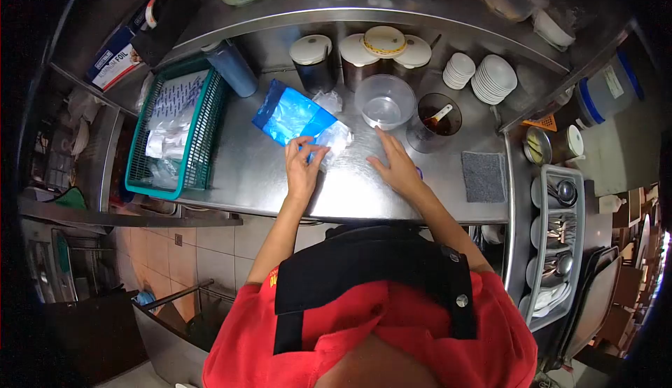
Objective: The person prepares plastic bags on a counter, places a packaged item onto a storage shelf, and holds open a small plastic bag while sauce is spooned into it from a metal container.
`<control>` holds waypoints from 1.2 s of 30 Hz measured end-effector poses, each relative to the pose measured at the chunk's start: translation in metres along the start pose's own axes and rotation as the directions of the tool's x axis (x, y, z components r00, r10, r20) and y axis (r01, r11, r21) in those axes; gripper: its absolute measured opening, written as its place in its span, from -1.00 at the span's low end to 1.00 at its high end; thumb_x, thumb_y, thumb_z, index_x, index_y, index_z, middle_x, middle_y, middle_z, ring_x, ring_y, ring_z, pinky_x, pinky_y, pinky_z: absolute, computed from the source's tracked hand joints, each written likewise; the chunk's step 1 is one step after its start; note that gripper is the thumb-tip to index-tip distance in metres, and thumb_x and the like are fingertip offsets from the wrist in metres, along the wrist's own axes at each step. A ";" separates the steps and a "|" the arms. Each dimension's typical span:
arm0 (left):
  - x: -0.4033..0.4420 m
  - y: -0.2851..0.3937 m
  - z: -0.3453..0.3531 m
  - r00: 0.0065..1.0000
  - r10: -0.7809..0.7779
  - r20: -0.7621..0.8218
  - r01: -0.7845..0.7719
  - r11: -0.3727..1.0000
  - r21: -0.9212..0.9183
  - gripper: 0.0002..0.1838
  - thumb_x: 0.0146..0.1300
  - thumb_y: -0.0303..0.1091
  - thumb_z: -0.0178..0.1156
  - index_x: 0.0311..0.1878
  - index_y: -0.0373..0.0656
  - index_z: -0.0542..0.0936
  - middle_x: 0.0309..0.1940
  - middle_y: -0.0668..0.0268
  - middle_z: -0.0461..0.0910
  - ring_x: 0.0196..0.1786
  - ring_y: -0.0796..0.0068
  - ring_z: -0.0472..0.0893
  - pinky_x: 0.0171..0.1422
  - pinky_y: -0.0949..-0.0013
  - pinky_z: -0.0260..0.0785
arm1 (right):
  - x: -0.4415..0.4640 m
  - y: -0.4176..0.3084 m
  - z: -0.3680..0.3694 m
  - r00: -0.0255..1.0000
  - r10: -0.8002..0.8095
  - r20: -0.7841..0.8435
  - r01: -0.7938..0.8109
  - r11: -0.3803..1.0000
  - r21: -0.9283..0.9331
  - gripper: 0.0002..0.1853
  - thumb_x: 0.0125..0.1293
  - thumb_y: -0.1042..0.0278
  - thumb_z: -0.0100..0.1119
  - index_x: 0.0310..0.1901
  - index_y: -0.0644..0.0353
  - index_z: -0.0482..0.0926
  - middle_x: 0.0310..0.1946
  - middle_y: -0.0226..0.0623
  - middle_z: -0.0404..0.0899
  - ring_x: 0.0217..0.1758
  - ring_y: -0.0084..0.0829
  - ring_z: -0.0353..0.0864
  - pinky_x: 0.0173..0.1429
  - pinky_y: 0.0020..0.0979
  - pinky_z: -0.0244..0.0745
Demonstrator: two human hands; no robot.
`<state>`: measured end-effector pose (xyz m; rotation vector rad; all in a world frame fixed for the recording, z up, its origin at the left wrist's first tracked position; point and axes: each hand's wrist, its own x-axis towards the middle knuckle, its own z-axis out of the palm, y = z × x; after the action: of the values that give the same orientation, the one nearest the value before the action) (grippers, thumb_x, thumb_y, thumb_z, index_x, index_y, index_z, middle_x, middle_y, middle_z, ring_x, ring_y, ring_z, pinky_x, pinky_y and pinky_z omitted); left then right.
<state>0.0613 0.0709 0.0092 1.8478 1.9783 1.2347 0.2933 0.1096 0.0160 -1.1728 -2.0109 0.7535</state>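
Observation:
My left hand (302, 171) is at the lower edge of a blue plastic bag (294, 115), its fingers curled and pinching the bag near its clear end. The bag lies flat on the steel counter and looks crinkled. My right hand (399, 169) hovers over or rests on the counter with thumb and fingers apart, holding nothing. Just beyond its fingertips stands a round clear plastic tub (385, 102). A dark container of brown liquid (418, 134) with a white spoon (439, 115) in it is beside the tub.
A green basket (183, 171) of packaged items sits at left, beside a blue-grey bottle (232, 69). Lidded pots (311, 50) and stacked white dishes (493, 80) line the back under a shelf (336, 15). At right are a grey cloth (483, 176) and cutlery rack (560, 248).

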 end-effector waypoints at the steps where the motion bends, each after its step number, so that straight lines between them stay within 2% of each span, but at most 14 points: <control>1: -0.002 0.000 0.000 1.000 -0.004 0.031 0.006 0.997 -0.083 -0.84 0.18 -0.35 0.28 -0.30 -0.26 0.65 -0.04 0.18 0.55 0.03 0.26 0.49 0.06 0.30 0.33 | 0.000 -0.002 0.002 1.000 -0.001 0.002 0.001 1.000 0.000 -0.47 0.25 0.24 0.22 0.22 0.21 0.37 0.08 -0.04 0.44 0.13 -0.10 0.42 0.20 -0.28 0.32; 6: -0.010 0.007 0.005 1.000 -0.022 0.004 0.022 0.956 -0.293 -0.82 0.25 -0.37 0.24 -0.19 -0.29 0.64 -0.17 0.15 0.63 -0.12 0.39 0.59 -0.02 0.41 0.40 | 0.003 0.004 0.036 0.938 -0.303 0.167 0.319 0.944 -0.079 -0.55 0.29 0.20 0.14 0.17 0.18 0.44 0.17 -0.06 0.41 0.22 -0.05 0.37 0.35 -0.13 0.19; 11: -0.009 0.017 -0.003 0.996 -0.067 0.063 0.087 0.902 -0.422 -0.89 0.32 -0.39 0.16 -0.23 -0.22 0.57 -0.02 0.15 0.62 0.00 0.49 0.55 0.10 0.39 0.36 | 0.012 0.002 0.066 0.917 -0.273 0.292 0.350 0.901 -0.256 -0.56 0.27 0.10 0.12 0.12 0.14 0.49 0.19 -0.13 0.40 0.34 -0.11 0.27 0.43 0.09 -0.01; 15: 0.004 0.021 -0.016 0.978 -0.187 0.094 0.192 0.626 -0.756 -0.85 0.40 -0.34 0.04 -0.29 -0.17 0.43 -0.02 0.08 0.60 -0.02 0.44 0.57 0.10 0.35 0.40 | 0.020 -0.004 0.064 0.886 -0.023 0.464 0.151 0.959 -0.240 -0.57 0.28 0.05 0.11 0.10 0.07 0.54 0.29 -0.14 0.31 0.41 -0.13 0.16 0.46 0.16 -0.15; 17: 0.012 0.029 -0.028 0.927 -0.356 0.119 0.231 0.289 -0.929 -0.83 0.44 -0.28 0.01 -0.22 -0.18 0.40 -0.13 0.09 0.63 -0.20 0.34 0.65 -0.12 0.37 0.48 | 0.021 0.007 0.066 0.879 -0.028 0.477 0.180 0.944 -0.278 -0.60 0.29 0.06 0.10 0.07 0.08 0.55 0.28 -0.14 0.33 0.41 -0.12 0.15 0.46 0.17 -0.18; 19: 0.017 0.036 -0.036 0.895 -0.430 0.117 0.251 0.268 -0.930 -0.79 0.44 -0.20 0.01 -0.18 -0.16 0.39 -0.26 0.20 0.62 -0.34 0.39 0.65 -0.27 0.42 0.49 | 0.019 0.016 0.068 0.872 -0.034 0.489 0.211 0.926 -0.312 -0.63 0.31 0.08 0.08 0.04 0.08 0.56 0.27 -0.14 0.35 0.41 -0.10 0.15 0.47 0.18 -0.21; 22: 0.019 0.033 -0.041 0.869 -0.492 0.049 0.264 0.378 -0.888 -0.78 0.42 -0.19 0.04 -0.14 -0.16 0.39 -0.39 0.30 0.55 -0.41 0.49 0.60 -0.37 0.47 0.45 | 0.016 0.020 0.066 0.922 -0.261 0.286 0.309 0.941 -0.137 -0.69 0.36 0.12 0.04 -0.02 0.12 0.57 0.20 -0.16 0.43 0.33 -0.16 0.31 0.45 0.06 -0.01; 24: 0.016 0.031 -0.040 0.908 -0.411 0.086 0.292 0.470 -0.833 -0.80 0.41 -0.23 0.08 -0.10 -0.14 0.40 -0.47 0.43 0.49 -0.50 0.69 0.42 -0.49 0.55 0.25 | 0.020 0.009 0.050 0.971 0.121 0.204 -0.206 0.858 0.471 -0.65 0.43 0.19 -0.02 0.01 0.33 0.45 -0.03 -0.09 0.58 0.16 -0.19 0.50 0.33 -0.19 0.25; 25: 0.014 0.031 -0.039 0.922 -0.373 0.108 0.302 0.513 -0.804 -0.81 0.40 -0.24 0.09 -0.08 -0.13 0.40 -0.51 0.49 0.45 -0.54 0.79 0.33 -0.55 0.59 0.15 | 0.021 0.000 0.036 0.971 0.118 0.207 -0.205 0.859 0.470 -0.65 0.43 0.19 -0.02 0.01 0.33 0.45 -0.03 -0.09 0.58 0.16 -0.19 0.50 0.33 -0.19 0.25; 27: 0.013 0.052 -0.047 0.916 -0.368 0.160 0.343 0.508 -0.790 -0.82 0.40 -0.26 0.10 -0.08 -0.14 0.41 -0.53 0.56 0.42 -0.52 0.84 0.28 -0.51 0.62 0.08 | 0.019 -0.022 0.003 0.908 0.347 0.234 -0.330 0.251 0.910 -0.73 0.44 0.29 -0.02 -0.03 0.34 0.46 -0.07 -0.18 0.60 0.04 -0.40 0.57 0.12 -0.43 0.43; 28: 0.013 0.055 -0.047 0.931 -0.308 0.195 0.341 0.548 -0.764 -0.82 0.40 -0.27 0.10 -0.08 -0.15 0.42 -0.52 0.56 0.43 -0.51 0.84 0.28 -0.49 0.63 0.08 | 0.013 -0.027 -0.010 0.907 0.350 0.233 -0.330 0.250 0.910 -0.73 0.44 0.29 -0.02 -0.03 0.34 0.46 -0.07 -0.18 0.60 0.04 -0.40 0.57 0.12 -0.43 0.43; 32: 0.014 0.067 -0.047 0.958 -0.228 0.173 0.275 0.566 -0.777 -0.82 0.39 -0.31 0.11 -0.06 -0.17 0.43 -0.45 0.50 0.49 -0.45 0.83 0.31 -0.41 0.65 0.13 | -0.039 -0.020 -0.066 0.945 0.318 -0.077 -0.255 0.864 0.434 -0.76 0.45 0.28 -0.01 -0.21 0.29 0.55 -0.18 -0.24 0.61 -0.18 -0.45 0.62 -0.04 -0.54 0.44; 34: 0.012 0.068 -0.047 0.967 -0.216 0.132 0.234 0.570 -0.788 -0.82 0.39 -0.33 0.11 -0.05 -0.18 0.43 -0.41 0.47 0.52 -0.42 0.83 0.34 -0.40 0.65 0.14 | -0.074 0.001 -0.095 0.849 0.434 -0.300 -0.440 0.896 0.052 -0.77 0.39 0.26 0.05 -0.17 0.27 0.58 -0.11 -0.23 0.61 -0.19 -0.32 0.60 0.03 -0.39 0.45; 36: 0.010 0.067 -0.053 0.961 -0.184 0.207 0.275 0.567 -0.777 -0.82 0.39 -0.35 0.11 -0.03 -0.18 0.43 -0.35 0.44 0.55 -0.36 0.81 0.40 -0.35 0.66 0.19 | -0.105 0.042 -0.114 0.822 0.122 -0.556 -0.295 0.927 -0.232 -0.79 0.32 0.32 0.11 -0.10 0.22 0.59 0.01 -0.13 0.55 0.05 -0.17 0.53 0.20 -0.27 0.36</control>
<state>0.0766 0.0495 0.0910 1.1062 1.1852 1.5392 0.4424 0.0495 0.0252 -1.6035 -1.5666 0.1621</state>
